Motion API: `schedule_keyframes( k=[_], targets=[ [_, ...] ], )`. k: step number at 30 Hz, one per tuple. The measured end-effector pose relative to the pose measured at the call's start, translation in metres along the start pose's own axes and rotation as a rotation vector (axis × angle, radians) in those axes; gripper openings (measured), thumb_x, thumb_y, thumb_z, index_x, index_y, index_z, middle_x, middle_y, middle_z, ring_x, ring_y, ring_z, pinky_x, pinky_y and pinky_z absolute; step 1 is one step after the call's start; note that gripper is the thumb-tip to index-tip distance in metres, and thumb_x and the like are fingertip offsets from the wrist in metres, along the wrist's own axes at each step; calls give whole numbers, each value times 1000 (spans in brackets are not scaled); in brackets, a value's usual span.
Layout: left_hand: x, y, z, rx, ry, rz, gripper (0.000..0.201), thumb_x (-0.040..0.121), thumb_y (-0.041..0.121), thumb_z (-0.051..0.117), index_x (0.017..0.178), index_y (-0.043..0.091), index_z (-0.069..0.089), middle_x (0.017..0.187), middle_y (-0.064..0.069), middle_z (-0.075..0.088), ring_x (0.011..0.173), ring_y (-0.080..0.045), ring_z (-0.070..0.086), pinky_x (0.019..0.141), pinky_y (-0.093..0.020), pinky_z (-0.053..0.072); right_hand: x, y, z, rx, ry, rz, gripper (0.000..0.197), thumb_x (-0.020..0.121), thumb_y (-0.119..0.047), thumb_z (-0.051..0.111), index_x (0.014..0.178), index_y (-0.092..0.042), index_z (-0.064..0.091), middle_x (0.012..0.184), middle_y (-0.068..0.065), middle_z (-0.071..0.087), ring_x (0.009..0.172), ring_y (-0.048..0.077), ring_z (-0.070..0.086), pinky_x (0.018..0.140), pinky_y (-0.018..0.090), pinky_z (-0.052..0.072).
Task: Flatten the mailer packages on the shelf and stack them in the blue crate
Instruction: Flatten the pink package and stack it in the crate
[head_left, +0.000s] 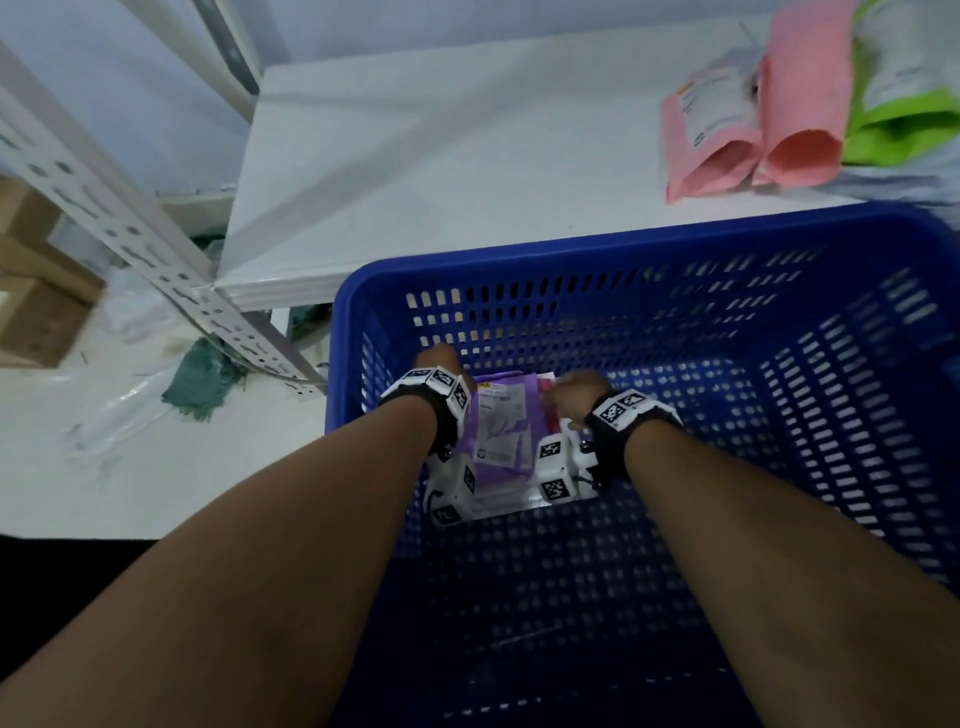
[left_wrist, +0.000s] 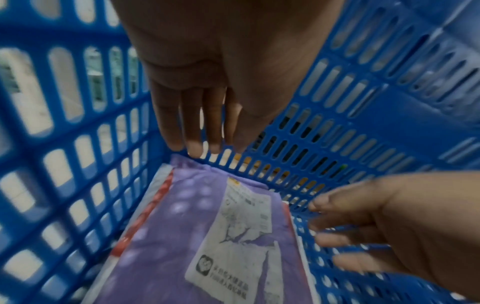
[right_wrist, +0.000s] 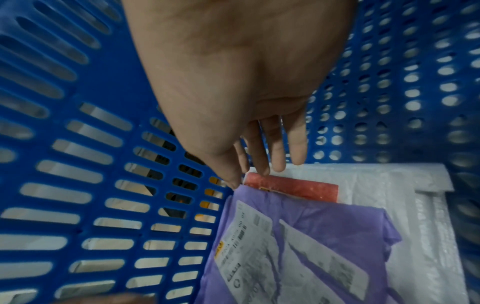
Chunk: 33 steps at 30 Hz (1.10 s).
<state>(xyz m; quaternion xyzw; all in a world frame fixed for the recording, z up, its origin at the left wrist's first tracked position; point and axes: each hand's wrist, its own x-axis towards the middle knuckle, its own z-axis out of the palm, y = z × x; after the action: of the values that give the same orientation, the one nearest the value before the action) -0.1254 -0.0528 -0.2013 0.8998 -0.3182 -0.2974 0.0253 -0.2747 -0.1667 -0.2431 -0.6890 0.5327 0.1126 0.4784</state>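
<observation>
Reaching down into the perforated blue plastic crate, both hands were seen at its far left corner. The left hand was held with straight, released fingers pointing down beside the slotted wall, just above the far edge of the flat purple plastic mailer with a white shipping label. The right hand was likewise spread loosely, grasping nothing, its fingertips at the far corner of the purple mailer and a red-edged mailer underneath. These were stacked on a white bubble mailer on the crate floor. On the white shelf beyond, pink paper mailers and a green one were lying, well apart from the crate's stack.
</observation>
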Motion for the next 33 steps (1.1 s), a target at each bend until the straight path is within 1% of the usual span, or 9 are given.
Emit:
schedule_keyframes(
  k=[2, 4, 6, 11, 15, 19, 23, 27, 33],
  targets=[
    [-2, 18, -8, -110, 48, 59, 20, 92, 11, 60, 72, 10, 57, 65, -8, 49, 58, -24, 51, 59, -32, 47, -2, -10, -9, -19, 22, -56, 28, 94, -19, 62, 70, -4, 58, 78, 15, 58, 78, 28, 56, 77, 44, 54],
    [-9, 40, -16, -208, 24, 161, 29, 90, 6, 59, 61, 8, 59, 63, -10, 59, 59, -26, 57, 57, -30, 52, -5, -18, -23, 31, 87, -103, 29, 92, -17, 63, 66, -6, 58, 76, 16, 61, 74, 28, 59, 72, 43, 54],
    [-19, 62, -22, -268, -23, 284, 27, 88, 2, 59, 66, 12, 72, 68, -5, 70, 68, -24, 69, 67, -33, 61, -9, -28, -38, 41, 134, -135, 27, 89, -15, 61, 62, -12, 57, 76, 13, 62, 72, 25, 58, 68, 37, 50],
    [-38, 117, -48, -355, 78, 489, 26, 86, 1, 58, 68, 16, 70, 66, 7, 64, 78, -22, 69, 74, -30, 57, -27, -45, -96, 31, 307, -186, 19, 79, -10, 55, 61, -6, 60, 68, 16, 60, 62, 26, 53, 50, 29, 38],
    [-44, 149, -69, -444, 148, 538, 24, 87, 4, 59, 70, 16, 71, 58, 9, 62, 73, -25, 72, 63, -23, 55, -53, -51, -141, 174, 364, -231, 7, 83, -15, 61, 79, -15, 66, 81, 6, 65, 77, 21, 61, 74, 35, 57],
    [-44, 176, -81, -568, 221, 577, 28, 82, 3, 61, 61, 21, 66, 64, 2, 69, 77, -27, 72, 74, -38, 60, -73, -51, -169, 430, 512, -280, 13, 79, -7, 58, 71, -10, 68, 70, 13, 68, 58, 23, 59, 54, 33, 51],
    [-41, 190, -86, -600, 264, 590, 28, 82, 4, 59, 63, 22, 66, 60, 11, 62, 78, -25, 70, 77, -35, 58, -80, -55, -181, 512, 574, -391, 24, 87, -5, 56, 93, -23, 71, 85, 6, 70, 64, 17, 60, 51, 29, 52],
    [-31, 197, -89, -603, 321, 584, 20, 83, 7, 60, 70, 17, 70, 65, 11, 61, 80, -19, 67, 71, -25, 50, -76, -61, -182, 478, 527, -474, 38, 90, -7, 52, 114, -29, 72, 112, 3, 68, 71, 18, 61, 62, 37, 57],
    [-16, 196, -92, -612, 350, 580, 16, 84, 7, 60, 74, 5, 72, 74, -2, 69, 77, -20, 65, 68, -28, 51, -67, -80, -180, 488, 372, -448, 51, 98, -13, 48, 146, -32, 46, 117, 6, 56, 72, 28, 60, 66, 40, 56]
  ],
)
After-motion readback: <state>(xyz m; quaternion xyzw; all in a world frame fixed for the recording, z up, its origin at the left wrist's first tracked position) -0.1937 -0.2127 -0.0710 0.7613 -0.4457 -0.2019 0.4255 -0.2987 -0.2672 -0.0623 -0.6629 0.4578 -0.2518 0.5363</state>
